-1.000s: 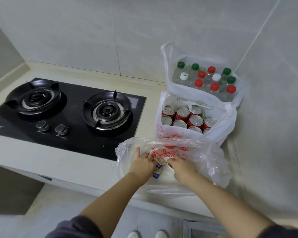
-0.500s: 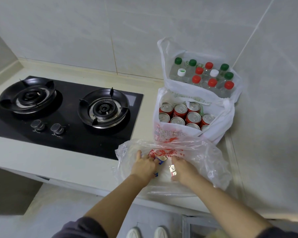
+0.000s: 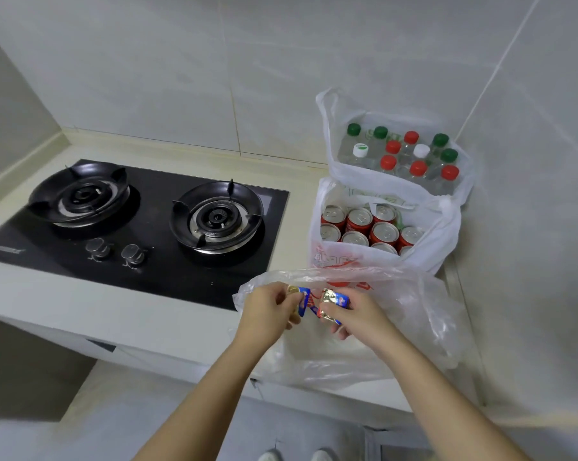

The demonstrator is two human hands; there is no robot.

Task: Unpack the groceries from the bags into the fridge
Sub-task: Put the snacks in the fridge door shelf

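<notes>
Plainly left hand [image 3: 268,315] clamps blue packet [image 3: 303,300], right hand [image 3: 359,317] clamps foil packet [image 3: 333,299] — print blurred, unreadable.

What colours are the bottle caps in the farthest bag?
Bottle caps: green, red and white, clearest in the head view.

place: home kitchen | cooking: black glass two-burner gas hob [image 3: 141,227] with two knobs [image 3: 133,254], set into a pale countertop [image 3: 81,311] | walls: large pale tiles [image 3: 148,78] meeting in a corner | groceries: drink cans [image 3: 359,219] and capped bottles [image 3: 393,147] in shopping bags [image 3: 447,224] on the counter
</notes>
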